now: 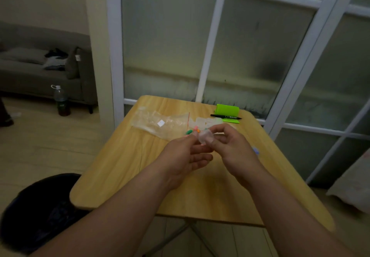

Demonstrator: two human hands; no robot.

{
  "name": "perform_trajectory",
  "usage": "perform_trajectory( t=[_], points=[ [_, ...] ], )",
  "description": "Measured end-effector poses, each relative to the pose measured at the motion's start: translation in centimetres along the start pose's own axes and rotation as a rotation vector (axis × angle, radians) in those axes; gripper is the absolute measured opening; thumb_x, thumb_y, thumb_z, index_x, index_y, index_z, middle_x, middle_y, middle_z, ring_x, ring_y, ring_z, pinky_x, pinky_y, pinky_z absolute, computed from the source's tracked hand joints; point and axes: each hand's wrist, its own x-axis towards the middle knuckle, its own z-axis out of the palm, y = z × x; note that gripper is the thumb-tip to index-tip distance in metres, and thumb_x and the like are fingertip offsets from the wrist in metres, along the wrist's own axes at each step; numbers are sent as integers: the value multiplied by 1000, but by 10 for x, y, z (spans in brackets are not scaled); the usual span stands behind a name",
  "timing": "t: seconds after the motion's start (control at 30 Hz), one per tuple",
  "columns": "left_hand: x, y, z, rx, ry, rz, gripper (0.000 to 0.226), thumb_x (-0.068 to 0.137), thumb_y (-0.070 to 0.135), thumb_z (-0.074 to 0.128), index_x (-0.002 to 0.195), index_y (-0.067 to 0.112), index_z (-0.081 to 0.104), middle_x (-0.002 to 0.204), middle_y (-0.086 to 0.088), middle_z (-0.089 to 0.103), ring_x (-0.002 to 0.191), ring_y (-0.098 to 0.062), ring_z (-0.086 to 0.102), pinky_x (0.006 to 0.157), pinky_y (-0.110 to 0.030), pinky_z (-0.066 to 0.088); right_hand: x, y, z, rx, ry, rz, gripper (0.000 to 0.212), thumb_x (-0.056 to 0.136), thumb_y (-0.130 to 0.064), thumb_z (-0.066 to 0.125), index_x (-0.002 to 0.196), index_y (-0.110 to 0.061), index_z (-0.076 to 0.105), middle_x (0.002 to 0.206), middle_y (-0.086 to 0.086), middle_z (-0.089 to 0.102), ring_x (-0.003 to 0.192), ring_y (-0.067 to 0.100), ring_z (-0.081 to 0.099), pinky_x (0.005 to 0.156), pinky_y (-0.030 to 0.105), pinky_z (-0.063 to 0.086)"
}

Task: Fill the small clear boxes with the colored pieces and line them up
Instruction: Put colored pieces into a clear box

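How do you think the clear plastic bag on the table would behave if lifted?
The clear plastic bag lies flat and wrinkled, so it would probably flop and sag. Its film looks thin, so it is likely light.

Wooden table (128, 168): plastic bag (158, 123), marker (225, 116).

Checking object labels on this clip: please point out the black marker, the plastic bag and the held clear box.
black marker (225, 116): head view, middle of its barrel.
plastic bag (149, 120): head view, flat middle of the film.
clear box (204, 136): head view, its see-through side wall.
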Motion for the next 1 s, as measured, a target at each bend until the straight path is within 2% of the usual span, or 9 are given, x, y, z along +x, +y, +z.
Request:
perform_trajectory(
  t=[0.17,0.27,0.4,0.53,0.67,0.73,0.87,0.93,1.0],
  points=[
    [-1,-2,-9,20,-5,36,36,109,32,51,125,4,69,114,-18,77,107,-30,75,96,-38,60,-9,9,8,-58,25,-45,12,99,-24,73,109,-31,71,104,-9,77,100,4,71,91,33,59],
    [-1,-4,-15,55,2,78,31,107,27,57,120,2,70,112,-15,78,106,-24,76,94,-34,61,-10,12,7,-70,27,-22,7,100,-34,71,107,-34,72,104,-11,77,100,4,71,93,35,58],
    [3,-6,-15,86,4,106,26,105,22,58,121,5,72,114,-13,78,105,-22,76,91,-33,61,-10,12,5,-67,30,-46,12,97,-37,74,107,-31,74,105,-13,77,99,-2,69,88,24,57],
    [5,-10,-9,43,-44,77,36,111,25,45,127,1,67,116,-14,78,109,-26,75,104,-47,56,-12,12,7,-152,-42,-84,27,99,-40,72,125,-36,71,110,-14,73,100,0,67,84,19,57],
    [3,-8,-6,48,-15,29,33,109,31,48,122,12,72,96,-8,80,82,-19,77,84,-37,61,-13,9,3,-201,-94,-113,27,100,-34,72,127,-36,70,96,-7,70,86,4,64,74,19,54],
    [3,-9,-6,82,3,0,32,108,32,51,119,11,72,83,-4,76,70,-15,71,76,-34,59,-13,10,1,-229,-105,-110,25,98,-30,75,122,-32,71,102,-6,69,88,8,64,75,23,54],
    [2,-11,-6,56,3,-16,29,108,32,51,107,18,76,73,-1,70,68,-15,68,82,-37,58,-12,11,-1,-260,-111,-119,30,94,-27,79,122,-28,69,112,-6,69,94,13,66,80,28,58],
    [0,-8,-7,20,-26,-2,35,109,25,51,125,-2,67,84,-5,75,82,-18,73,94,-41,58,-12,12,-4,-222,-115,-136,31,94,-24,80,122,-30,68,115,-6,68,93,9,66,77,23,57],
    [1,-6,-10,24,-51,15,41,107,19,55,131,-15,57,112,-19,75,106,-30,72,103,-46,56,-13,11,-6,-153,-138,-100,31,95,-22,78,123,-31,68,116,-8,69,94,7,67,77,21,57]
  ],
)
